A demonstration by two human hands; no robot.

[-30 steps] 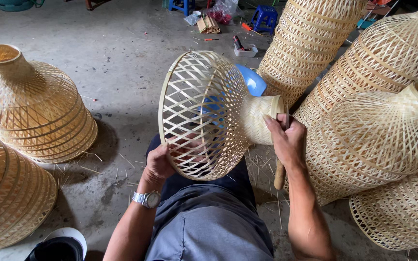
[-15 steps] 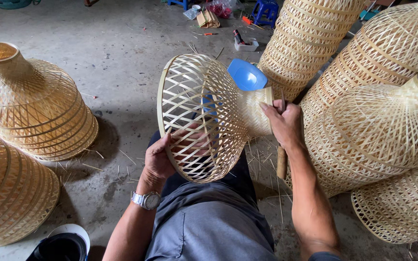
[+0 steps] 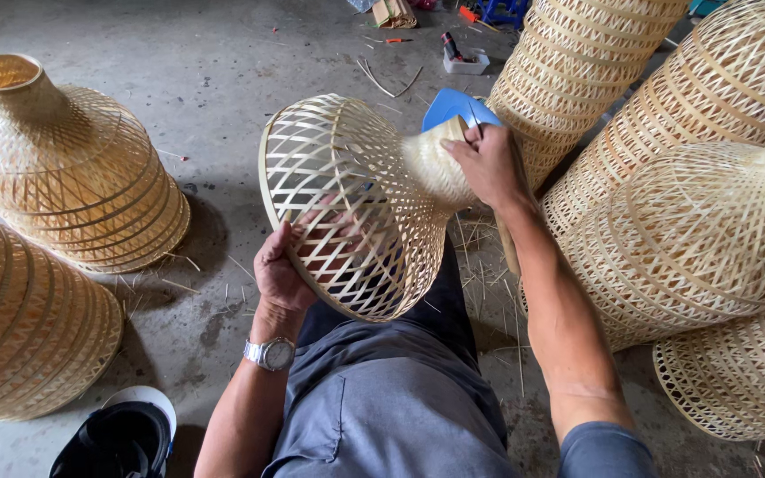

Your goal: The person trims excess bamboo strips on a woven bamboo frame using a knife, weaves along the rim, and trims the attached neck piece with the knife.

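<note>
Woven shade (image 3: 356,204) held over the lap, tipped on its side: wide open rim faces left and toward the camera, narrow neck points right. Open lattice weave in the body, tight weave at the neck.

Left hand (image 3: 281,270) at the lower rim, grip closed on it: fingers pass inside and show through the lattice, thumb and heel of the hand outside. Steel watch (image 3: 269,353) on that wrist.

Right hand (image 3: 489,164) at the neck, grip closed around the tight-woven end, knuckles up; fingertips hidden behind the neck. Forearm runs down to the lower right.

Below the shade, grey trousers (image 3: 391,398), person seated. A blue plastic piece (image 3: 453,106) shows just behind the neck, partly hidden by it. A wooden handle (image 3: 508,248) lies on the floor (image 3: 223,80) under the right forearm, among loose bamboo slivers.

Right side: a tall stack (image 3: 577,71) of nested shades, and more shades (image 3: 710,221) lying on their sides, close against the right arm. Left side: a stack of shades (image 3: 73,177) standing rim down, neck up, well apart from the held one; another stack (image 3: 19,327) cut by the left edge. Black shoe (image 3: 121,438) at the bottom edge beside the left elbow.

Far floor: small white tray (image 3: 465,60), scraps, blue stool (image 3: 502,11); too small to tell more.
</note>
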